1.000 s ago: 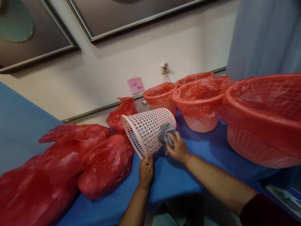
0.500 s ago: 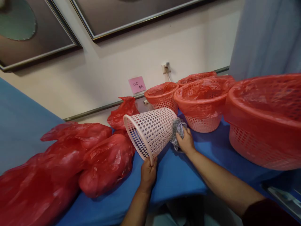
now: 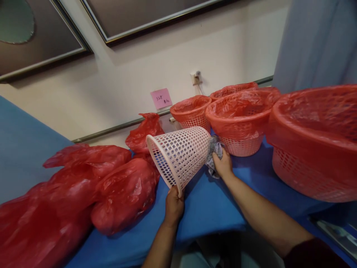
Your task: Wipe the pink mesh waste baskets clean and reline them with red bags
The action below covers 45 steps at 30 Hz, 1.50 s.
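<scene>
A pale pink mesh basket lies tilted on its side over the blue table, its open mouth facing left and down. My left hand is closed on the basket's rim at the lower edge. My right hand is closed on a grey cloth and presses it against the basket's bottom end on the right.
Several baskets lined with red plastic bags stand at the right, the largest nearest me, others behind. Filled red plastic bags lie piled at the left. A pink note sticks on the wall.
My right hand has slid the grey cloth from the basket's side wall to its bottom end on the right. My left hand keeps its grip on the rim.
</scene>
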Each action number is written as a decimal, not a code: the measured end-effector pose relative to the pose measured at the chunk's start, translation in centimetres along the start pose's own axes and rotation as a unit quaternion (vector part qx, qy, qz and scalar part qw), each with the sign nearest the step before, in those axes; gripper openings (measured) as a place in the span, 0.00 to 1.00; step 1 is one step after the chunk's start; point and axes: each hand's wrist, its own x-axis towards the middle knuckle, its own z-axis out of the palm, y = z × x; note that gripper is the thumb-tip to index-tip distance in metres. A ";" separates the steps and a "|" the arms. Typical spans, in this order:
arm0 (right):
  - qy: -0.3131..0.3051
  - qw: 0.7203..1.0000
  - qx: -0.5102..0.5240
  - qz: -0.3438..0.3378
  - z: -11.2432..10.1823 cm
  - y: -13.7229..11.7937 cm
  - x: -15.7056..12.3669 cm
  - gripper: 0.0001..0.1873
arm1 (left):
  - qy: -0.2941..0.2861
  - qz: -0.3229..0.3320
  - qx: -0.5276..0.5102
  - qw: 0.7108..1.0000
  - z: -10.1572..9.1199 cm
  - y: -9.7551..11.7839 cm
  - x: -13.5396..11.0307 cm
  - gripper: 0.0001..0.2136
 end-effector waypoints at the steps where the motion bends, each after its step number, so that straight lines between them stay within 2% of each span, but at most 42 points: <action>1: 0.009 1.000 -0.004 0.025 0.0 0.2 0.4 0.26 | 0.001 -0.002 0.001 1.000 0.0 0.0 0.1 0.18; 3: -0.001 1.000 0.004 -0.012 -0.1 -0.2 0.0 0.26 | 0.000 0.001 0.001 1.000 0.0 0.0 0.2 0.17; 5: -0.035 0.992 0.020 -0.120 -0.5 -1.5 -1.7 0.27 | -0.006 0.008 -0.001 1.000 0.0 0.1 0.2 0.16; 8: -0.105 0.943 0.051 -0.312 -1.2 -3.5 -4.7 0.27 | -0.012 0.002 0.009 1.000 -0.1 0.8 0.2 0.14; 10: -0.131 0.905 0.072 -0.398 -1.4 -4.2 -5.7 0.28 | -0.032 -0.003 0.016 0.999 -0.3 1.7 0.2 0.12; 13: -0.152 0.880 0.081 -0.443 -1.5 -4.3 -5.9 0.29 | -0.059 -0.019 -0.034 0.997 -0.9 4.0 0.1 0.14; 16: -0.186 0.866 0.070 -0.458 -1.4 -4.1 -5.8 0.29 | 0.003 -0.041 -0.131 0.991 -1.7 6.5 0.2 0.22; 18: -0.200 0.863 0.069 -0.458 -1.3 -4.0 -6.0 0.29 | 0.023 -0.048 -0.164 0.985 -2.3 7.6 0.5 0.21; 20: -0.188 0.883 0.073 -0.424 -1.2 -3.8 -5.8 0.28 | 0.003 -0.063 -0.178 0.982 -2.6 8.0 0.9 0.18; 22: -0.137 0.931 0.070 -0.332 -0.9 -3.1 -4.8 0.27 | -0.017 -0.075 -0.196 0.978 -2.7 7.7 1.2 0.16; 24: -0.055 0.977 0.056 -0.200 -0.4 -1.8 -3.1 0.25 | -0.010 -0.080 -0.217 0.973 -2.6 6.6 1.1 0.17; 25: -0.014 0.990 0.049 -0.135 0.0 -1.1 -2.1 0.24 | -0.001 -0.081 -0.222 0.972 -2.4 5.9 0.9 0.17; 27: 0.039 0.997 0.043 -0.049 0.6 0.2 -0.3 0.22 | 0.016 -0.079 -0.212 0.974 -1.9 4.3 0.4 0.17; 29: 0.055 0.997 0.041 -0.016 1.0 0.8 0.4 0.21 | 0.030 -0.072 -0.182 0.980 -1.2 2.8 -0.2 0.18; 30: 0.051 0.998 0.040 -0.018 1.0 0.8 0.3 0.21 | 0.037 -0.066 -0.160 0.984 -0.8 2.2 -0.5 0.18; 32: 0.013 0.997 0.035 -0.068 0.7 -0.1 -1.1 0.23 | 0.047 -0.055 -0.114 0.991 -0.1 1.3 -0.9 0.19; 34: -0.063 0.981 0.035 -0.182 0.0 -1.7 -3.4 0.26 | 0.049 -0.038 -0.086 0.994 0.5 0.8 -1.0 0.20; 35: -0.107 0.958 0.044 -0.261 -0.4 -2.6 -4.7 0.27 | 0.047 -0.027 -0.083 0.995 0.7 0.7 -1.0 0.19; 37: -0.169 0.897 0.075 -0.402 -0.9 -4.0 -6.8 0.29 | 0.042 -0.006 -0.090 0.995 0.8 0.6 -1.0 0.17; 38: -0.181 0.872 0.092 -0.445 -1.0 -4.4 -7.5 0.29 | 0.040 0.001 -0.095 0.995 0.7 0.6 -0.9 0.15; 39: -0.183 0.862 0.103 -0.461 -1.0 -4.7 -7.8 0.28 | 0.038 0.005 -0.097 0.995 0.6 0.6 -1.0 0.15; 40: -0.176 0.870 0.106 -0.448 -0.9 -4.7 -7.7 0.28 | 0.038 0.004 -0.096 0.995 0.5 0.6 -1.0 0.14; 41: -0.161 0.894 0.100 -0.407 -0.7 -4.5 -7.2 0.28 | 0.038 -0.001 -0.093 0.995 0.4 0.6 -1.0 0.15; 43: -0.113 0.952 0.072 -0.276 -0.2 -3.5 -5.5 0.28 | 0.042 -0.015 -0.084 0.995 0.3 0.6 -1.1 0.16; 45: -0.056 0.990 0.043 -0.123 0.3 -2.2 -3.3 0.27 | 0.043 -0.020 -0.079 0.996 0.3 0.5 -1.2 0.19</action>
